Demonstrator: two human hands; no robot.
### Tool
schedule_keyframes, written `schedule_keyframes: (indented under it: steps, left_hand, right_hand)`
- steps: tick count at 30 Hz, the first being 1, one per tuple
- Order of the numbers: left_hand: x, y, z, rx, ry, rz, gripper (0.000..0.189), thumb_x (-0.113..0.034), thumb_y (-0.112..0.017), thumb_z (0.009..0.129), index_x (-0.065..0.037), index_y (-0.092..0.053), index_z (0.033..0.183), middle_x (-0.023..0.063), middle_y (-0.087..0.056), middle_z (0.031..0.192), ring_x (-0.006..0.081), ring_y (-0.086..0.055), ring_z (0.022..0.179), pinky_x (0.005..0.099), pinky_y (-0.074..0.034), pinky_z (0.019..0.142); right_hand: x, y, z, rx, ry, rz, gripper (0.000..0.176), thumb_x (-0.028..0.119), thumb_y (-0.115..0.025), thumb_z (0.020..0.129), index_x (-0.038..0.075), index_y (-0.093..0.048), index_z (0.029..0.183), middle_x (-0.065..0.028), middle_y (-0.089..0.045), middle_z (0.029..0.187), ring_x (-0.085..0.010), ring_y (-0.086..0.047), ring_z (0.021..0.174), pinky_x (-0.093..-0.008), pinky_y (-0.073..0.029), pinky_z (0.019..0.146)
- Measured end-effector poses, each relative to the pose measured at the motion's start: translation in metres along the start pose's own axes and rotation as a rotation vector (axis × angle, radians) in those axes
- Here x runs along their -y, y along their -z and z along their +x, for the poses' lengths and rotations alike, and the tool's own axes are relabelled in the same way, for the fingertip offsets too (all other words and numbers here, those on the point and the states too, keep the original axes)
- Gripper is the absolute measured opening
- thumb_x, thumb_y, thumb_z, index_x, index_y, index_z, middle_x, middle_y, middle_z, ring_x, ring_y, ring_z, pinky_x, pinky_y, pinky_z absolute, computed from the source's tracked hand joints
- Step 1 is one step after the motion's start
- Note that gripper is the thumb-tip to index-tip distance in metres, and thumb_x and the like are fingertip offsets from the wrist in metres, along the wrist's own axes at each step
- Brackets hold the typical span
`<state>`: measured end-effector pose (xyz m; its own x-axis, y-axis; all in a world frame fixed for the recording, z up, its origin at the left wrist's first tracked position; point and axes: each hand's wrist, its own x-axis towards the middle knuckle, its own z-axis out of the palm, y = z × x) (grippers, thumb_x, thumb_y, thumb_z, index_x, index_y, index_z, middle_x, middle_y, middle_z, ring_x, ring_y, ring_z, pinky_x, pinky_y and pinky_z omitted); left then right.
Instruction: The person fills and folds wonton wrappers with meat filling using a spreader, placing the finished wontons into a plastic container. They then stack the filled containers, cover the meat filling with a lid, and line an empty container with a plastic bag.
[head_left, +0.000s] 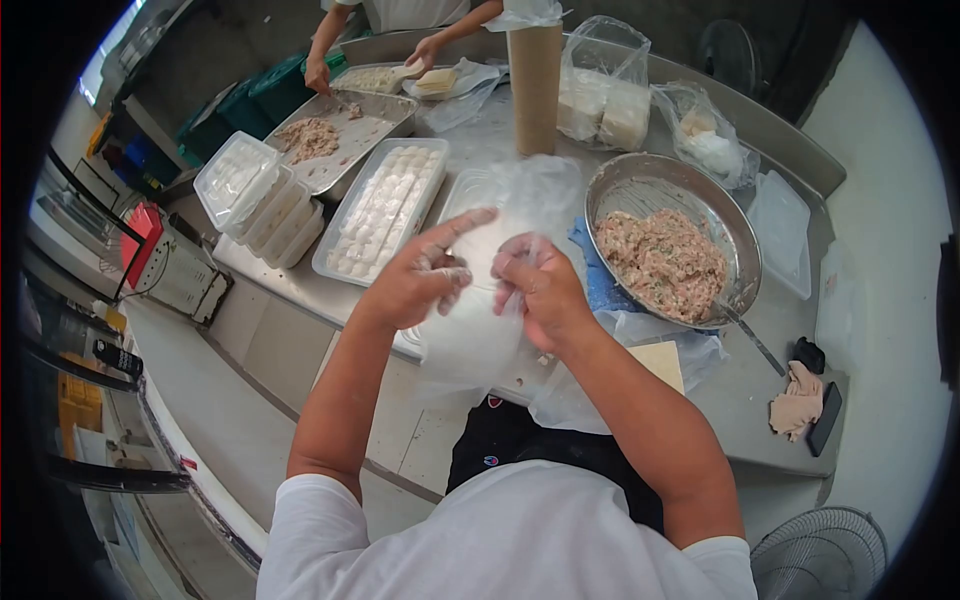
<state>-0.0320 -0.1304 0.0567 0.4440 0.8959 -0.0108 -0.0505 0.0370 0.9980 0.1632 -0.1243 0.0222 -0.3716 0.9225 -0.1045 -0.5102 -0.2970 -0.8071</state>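
Between my hands hangs a thin clear plastic bag (470,345), partly blurred, over a plastic container and the table's front edge. My right hand (545,285) is closed, its fingers pinching the plastic. My left hand (425,270) is beside the bag on the left, the index finger stretched out and the others loosely bent; I see nothing held in it. White powder coats the fingers of both hands. Left of them stands a plastic container (385,212) filled with rows of round white dumplings. To the right sits a large metal bowl (745,245) of minced meat filling (660,260) with a metal-handled utensil.
Stacked lidded containers (262,200) stand at the left table edge. Behind are a metal tray (350,150) of filling, a brown cylinder (535,90) and bagged white blocks (605,105). Yellowish wrappers (660,365) lie by my right forearm. A co-worker's hands (425,55) work across the table.
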Motion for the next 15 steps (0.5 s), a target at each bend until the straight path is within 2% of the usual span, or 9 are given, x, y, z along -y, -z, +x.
schedule_keyframes:
  steps: [2, 3, 6, 8, 9, 11, 12, 14, 15]
  left_hand:
    - [-0.005, 0.001, -0.002, -0.099, -0.004, -0.009, 0.079, -0.002, -0.064, 0.074, -0.005, -0.038, 0.149, -0.0025, -0.049, 0.071, 0.0061, -0.046, 0.056, 0.0203, -0.042, 0.05]
    - [-0.002, 0.003, -0.002, -0.106, -0.004, -0.01, 0.079, -0.002, -0.064, 0.074, -0.005, -0.038, 0.149, -0.0025, -0.049, 0.071, 0.0061, -0.046, 0.056, 0.0203, -0.042, 0.05]
    - [0.017, 0.011, 0.004, -0.177, 0.04, 0.07, 0.078, 0.004, -0.06, 0.076, -0.008, -0.037, 0.15, 0.0, -0.05, 0.075, 0.0069, -0.046, 0.056, 0.0222, -0.045, 0.05]
    - [0.026, 0.019, 0.011, -0.21, 0.092, 0.348, 0.075, 0.007, -0.058, 0.079, -0.009, -0.036, 0.15, 0.0095, -0.059, 0.098, 0.0135, -0.058, 0.074, 0.0255, -0.051, 0.053]
    - [0.03, 0.021, 0.015, -0.215, 0.094, 0.349, 0.075, 0.007, -0.058, 0.079, -0.009, -0.036, 0.15, 0.0095, -0.059, 0.098, 0.0135, -0.058, 0.074, 0.0255, -0.051, 0.053]
    - [0.038, 0.023, 0.026, -0.219, 0.02, 0.762, 0.071, 0.004, -0.06, 0.083, -0.006, -0.035, 0.148, 0.015, -0.05, 0.135, 0.0233, -0.06, 0.106, 0.0293, -0.057, 0.058]
    - [0.043, 0.027, 0.031, -0.225, 0.021, 0.761, 0.071, 0.004, -0.06, 0.083, -0.006, -0.035, 0.148, 0.015, -0.05, 0.135, 0.0233, -0.06, 0.106, 0.0293, -0.057, 0.058]
    - [0.053, 0.033, 0.043, -0.076, -0.049, 0.994, 0.067, -0.001, -0.065, 0.083, -0.005, -0.039, 0.145, 0.0132, -0.033, 0.153, 0.0325, -0.05, 0.125, 0.0369, -0.059, 0.076]
    - [0.059, 0.035, 0.049, -0.07, -0.05, 0.996, 0.067, -0.001, -0.065, 0.083, -0.005, -0.039, 0.145, 0.0132, -0.033, 0.153, 0.0325, -0.05, 0.125, 0.0369, -0.059, 0.076]
  right_hand:
    - [0.002, 0.01, 0.002, -0.066, 0.025, -0.013, 0.017, 0.003, -0.062, 0.087, 0.005, -0.053, 0.1, -0.0049, -0.057, 0.08, -0.0154, -0.057, 0.06, -0.0319, -0.051, 0.054]
    - [0.003, 0.013, 0.003, -0.129, 0.047, -0.021, 0.014, 0.002, -0.061, 0.086, 0.006, -0.053, 0.098, -0.0046, -0.057, 0.078, -0.0148, -0.057, 0.059, -0.031, -0.051, 0.054]
    - [-0.005, 0.024, 0.017, -0.215, 0.111, -0.093, 0.025, 0.0, -0.059, 0.085, 0.005, -0.048, 0.107, -0.0092, -0.057, 0.093, -0.0154, -0.058, 0.06, -0.0299, -0.051, 0.054]
    - [-0.008, 0.026, 0.02, -0.284, 0.185, -0.305, 0.041, -0.001, -0.061, 0.084, 0.004, -0.041, 0.12, -0.0155, -0.051, 0.112, -0.0189, -0.062, 0.07, -0.0325, -0.054, 0.062]
    - [-0.009, 0.024, 0.017, -0.279, 0.182, -0.304, 0.041, -0.001, -0.061, 0.084, 0.004, -0.041, 0.12, -0.0155, -0.051, 0.112, -0.0189, -0.062, 0.07, -0.0325, -0.054, 0.062]
    - [-0.01, 0.02, 0.008, -0.228, 0.411, -0.986, 0.043, -0.002, -0.064, 0.082, 0.003, -0.044, 0.12, -0.0174, -0.048, 0.112, -0.0228, -0.063, 0.077, -0.0355, -0.054, 0.073]
    - [-0.009, 0.017, 0.005, -0.222, 0.41, -0.987, 0.043, -0.002, -0.064, 0.082, 0.003, -0.044, 0.12, -0.0174, -0.048, 0.112, -0.0228, -0.063, 0.077, -0.0355, -0.054, 0.073]
    - [-0.01, 0.011, -0.003, -0.002, 0.318, -1.064, 0.041, 0.002, -0.068, 0.08, 0.002, -0.051, 0.117, -0.0189, -0.051, 0.109, -0.0289, -0.062, 0.083, -0.0398, -0.052, 0.081]
    - [-0.013, 0.011, -0.005, -0.008, 0.319, -1.061, 0.041, 0.002, -0.068, 0.08, 0.002, -0.051, 0.117, -0.0189, -0.051, 0.109, -0.0289, -0.062, 0.083, -0.0398, -0.052, 0.081]
